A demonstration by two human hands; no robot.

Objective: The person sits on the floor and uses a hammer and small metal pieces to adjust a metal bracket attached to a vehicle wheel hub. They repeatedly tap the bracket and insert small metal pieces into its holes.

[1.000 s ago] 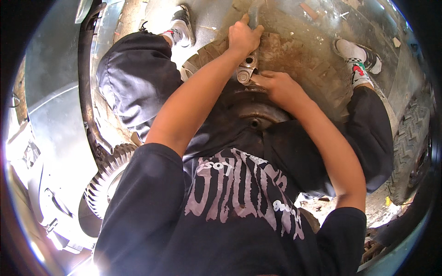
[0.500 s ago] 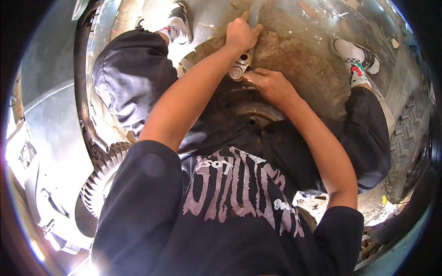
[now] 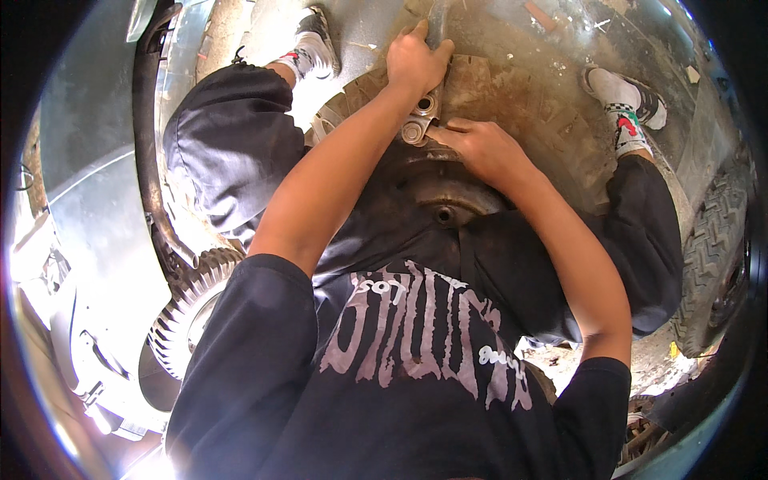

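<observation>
Far out in front, my left hand (image 3: 416, 62) is closed round a grey metal bar (image 3: 438, 22), thumb on one side and fingers on the other. Just nearer lies a metal piece with two round ends (image 3: 414, 131), one with a dark hole, partly covered by my left wrist. My right hand (image 3: 484, 150) comes from the right with its fingertips pressed against that piece's side. Both stand over a large dusty tyre (image 3: 520, 104) lying flat between my legs. Whether the bar and the metal piece are joined is hidden.
A toothed metal wheel (image 3: 188, 324) stands at the left beside a grey panel (image 3: 88, 160) and a dark pipe (image 3: 146, 128). At the right edge is a treaded tyre (image 3: 708, 256). My shod feet (image 3: 318, 44) rest either side on the concrete floor (image 3: 360, 24).
The whole view has shifted slightly. My left hand has moved a little nearer along with the bar, while my right fingertips stay at the metal piece.
</observation>
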